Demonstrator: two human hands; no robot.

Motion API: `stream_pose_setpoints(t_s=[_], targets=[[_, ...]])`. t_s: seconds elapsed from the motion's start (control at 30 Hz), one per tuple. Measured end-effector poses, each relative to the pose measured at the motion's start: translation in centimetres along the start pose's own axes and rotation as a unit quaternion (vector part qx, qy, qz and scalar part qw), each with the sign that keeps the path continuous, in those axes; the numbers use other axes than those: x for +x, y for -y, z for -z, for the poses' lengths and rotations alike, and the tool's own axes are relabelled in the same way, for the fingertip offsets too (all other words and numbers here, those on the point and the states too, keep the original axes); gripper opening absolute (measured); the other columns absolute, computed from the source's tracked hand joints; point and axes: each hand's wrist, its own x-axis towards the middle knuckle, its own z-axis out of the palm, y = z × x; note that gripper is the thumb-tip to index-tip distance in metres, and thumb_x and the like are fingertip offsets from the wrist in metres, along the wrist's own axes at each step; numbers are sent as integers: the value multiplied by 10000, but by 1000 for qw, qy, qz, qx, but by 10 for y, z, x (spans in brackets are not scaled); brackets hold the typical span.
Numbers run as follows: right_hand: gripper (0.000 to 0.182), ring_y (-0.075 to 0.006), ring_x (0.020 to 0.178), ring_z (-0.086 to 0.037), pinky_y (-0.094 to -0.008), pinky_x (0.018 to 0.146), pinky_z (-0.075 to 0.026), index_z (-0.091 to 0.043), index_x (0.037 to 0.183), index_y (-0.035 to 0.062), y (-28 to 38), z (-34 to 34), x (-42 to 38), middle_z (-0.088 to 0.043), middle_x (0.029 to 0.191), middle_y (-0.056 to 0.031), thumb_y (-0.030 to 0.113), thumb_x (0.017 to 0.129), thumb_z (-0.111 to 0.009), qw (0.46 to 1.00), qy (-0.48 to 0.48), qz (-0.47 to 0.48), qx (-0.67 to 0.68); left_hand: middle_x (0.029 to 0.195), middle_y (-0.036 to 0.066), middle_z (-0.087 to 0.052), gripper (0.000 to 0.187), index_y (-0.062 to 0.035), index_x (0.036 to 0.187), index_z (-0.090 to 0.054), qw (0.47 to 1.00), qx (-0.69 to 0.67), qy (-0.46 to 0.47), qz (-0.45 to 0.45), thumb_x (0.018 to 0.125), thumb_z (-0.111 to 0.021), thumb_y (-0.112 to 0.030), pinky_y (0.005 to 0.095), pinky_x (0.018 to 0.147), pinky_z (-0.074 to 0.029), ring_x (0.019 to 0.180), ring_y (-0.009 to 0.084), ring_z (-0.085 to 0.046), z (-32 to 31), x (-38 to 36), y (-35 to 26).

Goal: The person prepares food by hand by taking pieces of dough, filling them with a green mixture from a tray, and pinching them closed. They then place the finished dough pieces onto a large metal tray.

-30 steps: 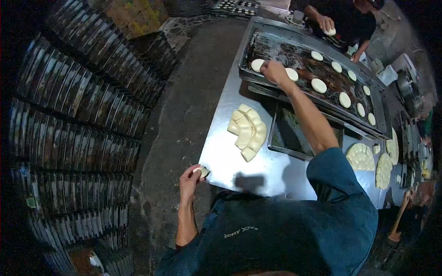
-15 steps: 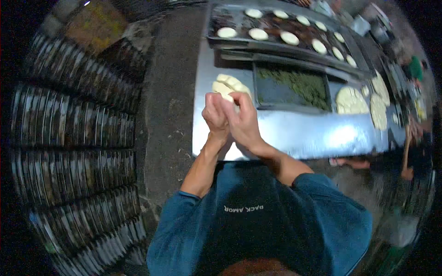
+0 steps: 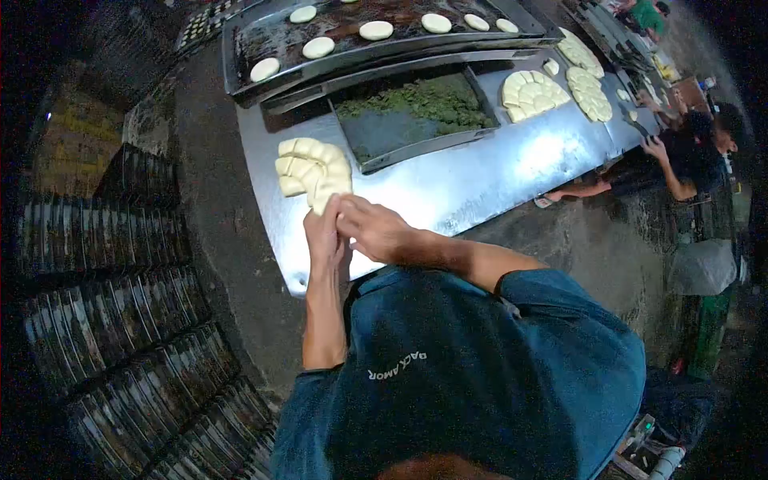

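My left hand (image 3: 323, 238) and my right hand (image 3: 373, 229) are together over the near left part of a shiny metal table (image 3: 276, 210). Both are closed around a pale piece of dough (image 3: 326, 192) that shows at their fingertips. Their fingers overlap, so part of this piece is hidden. Just beyond lies a cut slab of dough (image 3: 324, 154), scored into chunky portions. To its right sits a shallow metal tray (image 3: 432, 150) with chopped green filling (image 3: 428, 102) spread along its far side.
A large baking pan (image 3: 232, 60) with several flat dough rounds (image 3: 376, 30) stands at the back. Cut dough slabs (image 3: 534, 94) lie farther right. Another person (image 3: 680, 156) is by the table's far right. Stacked trays (image 3: 88, 320) line the left.
The view has turned, shifting the table and trays leftward and tilting them. My hands have moved off the cut slab towards my body, uncovering more of it, with dough between their fingers.
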Motion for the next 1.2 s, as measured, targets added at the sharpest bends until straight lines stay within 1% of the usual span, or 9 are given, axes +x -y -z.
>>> stream_pose_setpoints(t_s=[0.17, 0.23, 0.33, 0.43, 0.57, 0.77, 0.83, 0.9, 1.2], targets=[[150, -372, 844, -636, -489, 709, -511, -600, 899, 72, -143, 91, 7, -643, 933, -180, 181, 797, -581, 894, 126, -416, -110, 923, 76, -625, 269, 79, 1063, -619, 964, 259, -52, 5, 874, -611, -112, 299, 762, -492, 789, 181, -610, 1, -12, -20], [294, -404, 830, -641, -507, 671, -523, -486, 1025, 55, -247, 99, -25, -630, 911, -220, 284, 857, -559, 856, 45, -452, -246, 951, 81, -643, 289, 79, 1061, -630, 831, 505, -36, -230, 846, -644, -114, 298, 808, -478, 802, 173, -608, 14, -3, -6], [276, -429, 807, -637, -521, 677, -522, -445, 1061, 53, -312, 104, -50, -623, 911, -247, 264, 895, -503, 851, 65, -445, -269, 1066, 121, -629, 308, 80, 1086, -619, 923, 369, -73, -79, 829, -654, -86, 282, 817, -474, 905, 176, -611, 2, 7, -9], [201, -439, 807, -634, -540, 670, -515, -452, 1070, 61, -313, 103, -44, -628, 911, -251, 169, 945, -338, 854, 82, -432, -277, 1119, 137, -607, 342, 83, 1156, -572, 978, 166, -121, 47, 850, -627, -58, 282, 826, -484, 978, 200, -607, -15, 13, -14], [319, -365, 741, -647, -468, 618, -502, -496, 1104, 11, -297, 112, -42, -646, 812, -217, 148, 828, -578, 898, -29, -374, -230, 1050, 119, -629, 318, 71, 1181, -538, 994, -39, -68, 69, 893, -579, -57, 303, 833, -506, 953, 200, -615, -28, 23, -8], [207, -86, 713, -597, -247, 629, -501, -618, 1022, 26, -177, 100, 20, -630, 813, -15, 99, 832, -657, 770, -19, -450, 451, 1002, 101, -636, 231, 53, 1098, -574, 991, -81, -87, 59, 924, -547, -96, 269, 767, -520, 868, 175, -632, -47, 40, 4], [200, -128, 734, -617, -290, 647, -512, -648, 1011, 23, -123, 75, 34, -648, 852, -53, 108, 830, -657, 813, 27, -385, 436, 977, 85, -637, 216, 36, 1075, -584, 990, -119, -65, 30, 944, -520, -124, 257, 709, -528, 844, 161, -631, -55, 41, 5], [257, -195, 766, -639, -329, 677, -513, -645, 1057, 24, -99, 19, 34, -662, 897, -107, 147, 831, -646, 983, -74, -101, 133, 984, 81, -633, 224, 28, 1079, -582, 997, -45, -51, 23, 956, -497, -138, 255, 701, -533, 852, 146, -629, -46, 38, 5], [286, -170, 702, -634, -294, 625, -507, -620, 1064, -23, -57, 10, 85, -652, 814, -119, 133, 825, -630, 859, 91, -335, 375, 1001, 80, -640, 325, 13, 1204, -522, 995, -76, -14, -60, 883, -567, -13, 246, 693, -555, 814, 134, -649, -3, -2, -22]])
